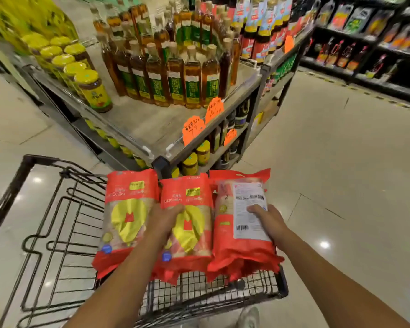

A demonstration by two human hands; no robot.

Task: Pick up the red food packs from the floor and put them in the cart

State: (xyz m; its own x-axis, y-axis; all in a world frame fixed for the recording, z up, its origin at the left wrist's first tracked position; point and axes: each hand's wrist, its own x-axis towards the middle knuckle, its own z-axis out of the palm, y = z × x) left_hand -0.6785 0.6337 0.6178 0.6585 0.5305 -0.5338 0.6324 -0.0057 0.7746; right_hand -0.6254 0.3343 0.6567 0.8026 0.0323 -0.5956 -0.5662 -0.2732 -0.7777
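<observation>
My left hand (166,218) curls its fingers over the middle red plastic food pack (189,235); my right hand (268,218) holds the right-hand pack (242,252), fingers together on top. A third pack (126,218) lies beside them, all at the near end of the black wire cart (8,194). Beyond it are amber oil bottles (175,76).

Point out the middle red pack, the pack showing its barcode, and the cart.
middle pack (174,194): head view, red upper front.
barcode pack (242,249): head view, red area below the label.
cart (8,192): head view, black left rim.
</observation>
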